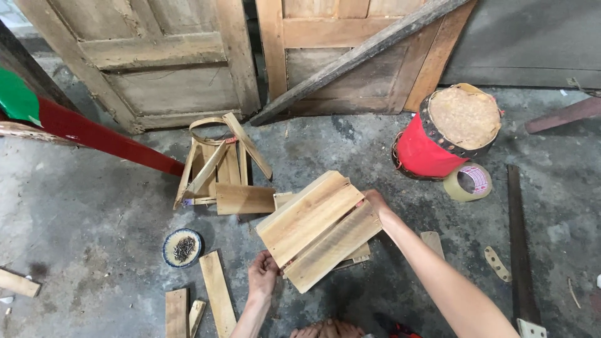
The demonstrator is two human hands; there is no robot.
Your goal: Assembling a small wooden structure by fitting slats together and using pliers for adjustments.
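Gripping slatted wooden panel (318,228); nail dish (182,248), tape roll (467,182) nearby.

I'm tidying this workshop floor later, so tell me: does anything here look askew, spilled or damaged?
Nothing is spilled: the nails sit inside the small dish. The wooden panel is held tilted between the left hand and right hand. Loose wood offcuts lie in a jumbled pile behind it, and a plank leans diagonally across the doors.

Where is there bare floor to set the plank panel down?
Widest bare concrete lies left, between the red board and the small dish of nails. Another patch sits between the panel and the tape roll. Crowded: the scrap pile above, loose slats by the left hand.
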